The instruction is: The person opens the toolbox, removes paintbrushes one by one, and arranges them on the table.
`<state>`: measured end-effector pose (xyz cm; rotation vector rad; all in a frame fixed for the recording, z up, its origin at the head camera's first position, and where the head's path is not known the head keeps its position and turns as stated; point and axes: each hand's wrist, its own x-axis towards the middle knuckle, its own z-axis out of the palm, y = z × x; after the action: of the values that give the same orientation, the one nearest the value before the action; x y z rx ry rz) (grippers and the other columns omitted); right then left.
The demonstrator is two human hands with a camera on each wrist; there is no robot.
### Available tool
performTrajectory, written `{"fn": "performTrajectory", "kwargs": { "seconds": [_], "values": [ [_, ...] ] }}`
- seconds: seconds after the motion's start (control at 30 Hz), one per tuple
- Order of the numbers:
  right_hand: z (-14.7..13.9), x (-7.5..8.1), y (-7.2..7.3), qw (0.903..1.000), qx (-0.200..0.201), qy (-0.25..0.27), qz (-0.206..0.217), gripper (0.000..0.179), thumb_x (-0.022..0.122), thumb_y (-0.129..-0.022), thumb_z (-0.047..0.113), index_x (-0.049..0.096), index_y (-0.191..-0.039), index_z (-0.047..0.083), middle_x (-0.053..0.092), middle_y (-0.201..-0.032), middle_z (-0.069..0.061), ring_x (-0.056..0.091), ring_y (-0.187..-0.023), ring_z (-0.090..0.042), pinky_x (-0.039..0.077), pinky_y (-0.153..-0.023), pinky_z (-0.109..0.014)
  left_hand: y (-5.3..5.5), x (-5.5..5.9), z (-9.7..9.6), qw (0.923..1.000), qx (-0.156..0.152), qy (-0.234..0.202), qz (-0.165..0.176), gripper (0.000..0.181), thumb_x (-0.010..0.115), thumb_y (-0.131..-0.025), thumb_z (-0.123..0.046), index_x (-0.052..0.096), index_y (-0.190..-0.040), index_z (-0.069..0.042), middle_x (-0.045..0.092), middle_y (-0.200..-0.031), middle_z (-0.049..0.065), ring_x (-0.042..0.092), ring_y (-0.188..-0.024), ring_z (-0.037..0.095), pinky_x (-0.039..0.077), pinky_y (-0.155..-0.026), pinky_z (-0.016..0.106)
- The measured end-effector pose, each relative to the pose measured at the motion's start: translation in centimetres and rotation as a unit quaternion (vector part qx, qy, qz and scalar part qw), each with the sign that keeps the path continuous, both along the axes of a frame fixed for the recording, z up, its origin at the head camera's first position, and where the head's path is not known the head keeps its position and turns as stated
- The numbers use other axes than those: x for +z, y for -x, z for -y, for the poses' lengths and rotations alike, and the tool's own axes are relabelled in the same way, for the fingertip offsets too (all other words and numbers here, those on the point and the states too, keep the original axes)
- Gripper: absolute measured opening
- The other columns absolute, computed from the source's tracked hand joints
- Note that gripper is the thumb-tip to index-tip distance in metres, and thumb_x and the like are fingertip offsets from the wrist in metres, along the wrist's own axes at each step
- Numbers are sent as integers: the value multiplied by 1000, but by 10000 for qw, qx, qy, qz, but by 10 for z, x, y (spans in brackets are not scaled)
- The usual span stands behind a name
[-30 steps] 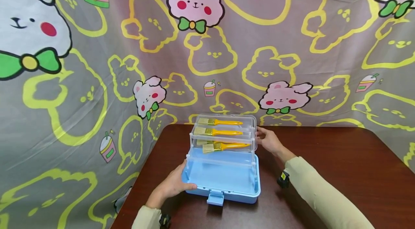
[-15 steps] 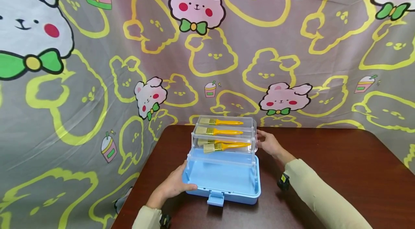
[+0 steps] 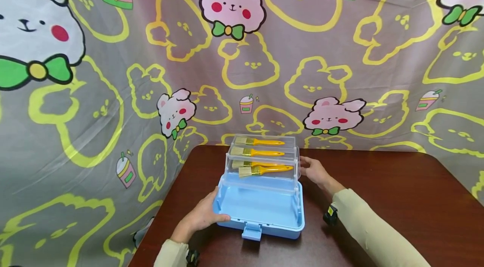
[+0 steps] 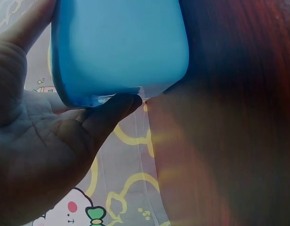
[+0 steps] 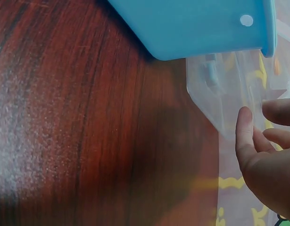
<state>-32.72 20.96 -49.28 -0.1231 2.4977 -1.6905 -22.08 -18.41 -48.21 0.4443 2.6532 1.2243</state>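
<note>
A light blue toolbox (image 3: pixel 261 208) stands opened on the table, its front latch (image 3: pixel 251 231) hanging down. Clear tiered trays (image 3: pixel 232 160) rise behind the base and hold several paintbrushes (image 3: pixel 264 153) with yellow handles and pale bristles. The bare blue floor of the base shows in front of them. My left hand (image 3: pixel 202 212) grips the base's front left corner, thumb at the front wall and fingers along the side. At the back right, my right hand (image 3: pixel 314 171) pinches the edge of the clear lid (image 5: pixel 211 89); some of its fingertips are hidden behind the lid in the head view.
The dark reddish-brown table (image 3: pixel 385 200) extends right of the toolbox. A patterned cloth (image 3: pixel 264 69) with rabbit figures hangs close behind the table and along its left side.
The clear lid has tipped slightly back and down behind the trays, with my right hand lowering a little along with it. My left hand keeps its grip on the base.
</note>
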Motion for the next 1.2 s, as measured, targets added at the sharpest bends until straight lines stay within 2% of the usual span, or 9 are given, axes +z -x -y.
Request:
{"fn": "performTrajectory", "kwargs": {
  "seconds": [0.47,0.7,0.87,1.03,1.2],
  "values": [
    [-1,-6,0,10000,12,81,31,58,57,-93,5,31,-144,-5,44,-134,-27,52,-112,-38,41,-95,-51,0,0,0,10000,0,33,7,109,82,-71,-37,16,-150,-3,29,-148,22,39,-125,37,30,-100,60],
    [-2,-8,1,9997,61,234,-5,56,57,-91,3,34,-142,-6,47,-130,-27,56,-104,-34,46,-90,-47,1,0,0,9998,122,130,109,110,83,-71,-38,15,-150,-1,27,-149,23,37,-127,38,28,-101,59],
    [0,-8,-1,9996,-71,234,-113,55,56,-92,2,34,-141,-8,49,-127,-28,58,-101,-32,48,-87,-45,0,0,0,9995,167,251,138,111,82,-72,-39,15,-150,1,25,-149,25,35,-128,40,28,-102,60],
    [3,-6,-7,9995,-198,17,-255,55,57,-93,6,34,-140,-10,49,-128,-29,58,-101,-31,49,-87,-43,0,0,1,9997,69,207,110,109,81,-73,-38,14,-150,0,24,-149,25,34,-129,40,27,-102,59],
    [1,3,-16,9968,-350,-500,-514,52,57,-95,15,39,-140,-5,50,-129,-25,56,-106,-34,46,-90,-46,1,0,2,9997,4,206,100,109,81,-73,-39,13,-150,0,24,-149,25,35,-129,39,29,-101,60]
  ]
}}
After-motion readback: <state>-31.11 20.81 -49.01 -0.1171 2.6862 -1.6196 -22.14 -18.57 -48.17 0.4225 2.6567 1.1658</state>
